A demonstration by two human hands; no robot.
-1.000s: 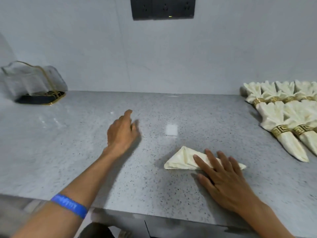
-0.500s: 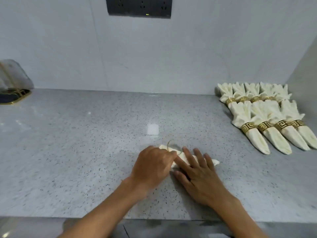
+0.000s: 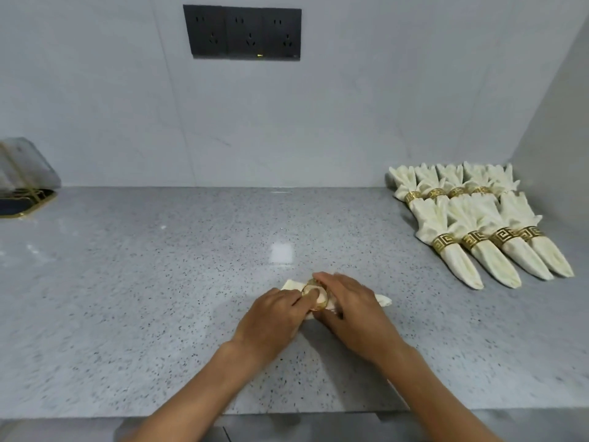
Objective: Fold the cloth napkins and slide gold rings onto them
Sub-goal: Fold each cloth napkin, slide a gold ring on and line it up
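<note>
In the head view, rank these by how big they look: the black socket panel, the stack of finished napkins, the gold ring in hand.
1. Stack of finished napkins, largest.
2. Black socket panel, clearly smaller in the frame, though it sits farther away on the wall.
3. Gold ring, by far the smallest, held between the left hand and right hand.

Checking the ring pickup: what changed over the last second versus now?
The left hand came in from the far left of the counter to the folded napkin and now holds a gold ring at it. The right hand, earlier flat on the napkin, now curls around it. The finished napkins at right stayed put.
</note>
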